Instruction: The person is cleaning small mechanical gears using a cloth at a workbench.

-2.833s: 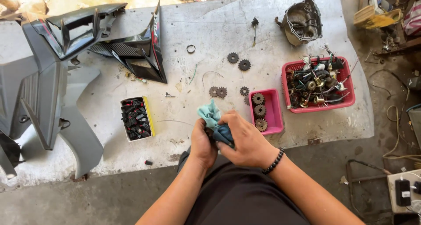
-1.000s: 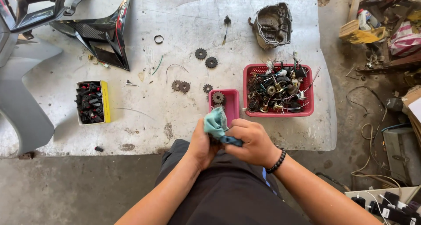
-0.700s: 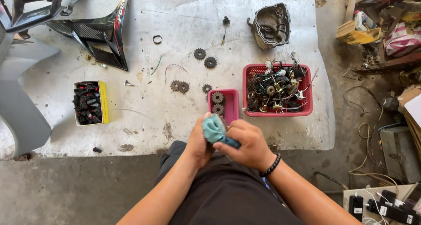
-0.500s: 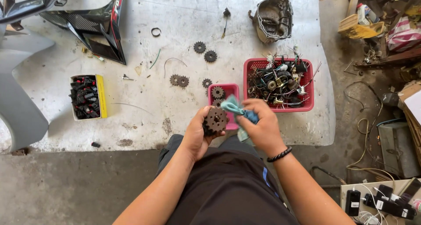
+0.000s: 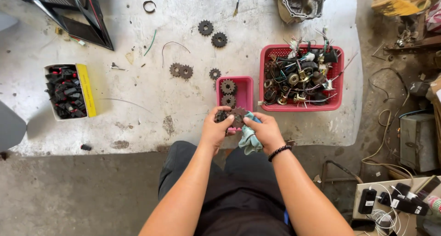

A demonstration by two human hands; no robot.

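My left hand (image 5: 215, 130) and my right hand (image 5: 264, 132) together hold a dark toothed sprocket (image 5: 236, 117) over the near end of a small pink tray (image 5: 247, 90). My right hand also grips a teal rag (image 5: 250, 139) that hangs below its palm. Two more sprockets (image 5: 228, 92) lie inside the pink tray. Several loose sprockets (image 5: 181, 71) are spread on the white sheet (image 5: 151, 93) beyond the tray, two of them further back (image 5: 212, 34).
A larger red basket (image 5: 337, 79) full of wires and small parts stands right of the pink tray. A white and yellow box of black parts (image 5: 69, 91) sits at left. Black plastic panels (image 5: 73, 15) and a metal engine cover (image 5: 298, 1) lie at the back.
The rag had been wrapped around the sprocket between both hands. Now the sprocket is bare, held out over the pink tray, and the rag hangs from my right hand.
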